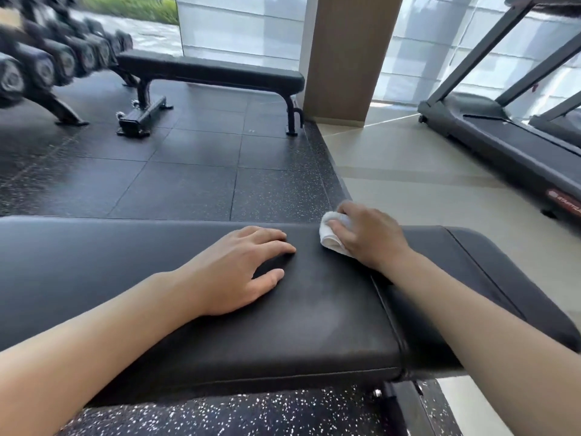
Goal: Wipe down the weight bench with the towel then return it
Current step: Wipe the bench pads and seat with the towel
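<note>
Towel [334,231]: white, bunched, pressed on the far edge of the weight bench [314,309], near the seam between the long pad and the short end pad. Gripped by right hand [372,236], fingers curled over the wad. Bench long axis running left to right across view. Unwiped pad judged to lie mostly leftward of the towel; next stroke probably along that axis. Left hand [242,269] flat on pad just left of towel, fingers relaxed, holding nothing, directly in a leftward path. Second bench [213,72] and treadmill [509,143] well apart beyond.
</note>
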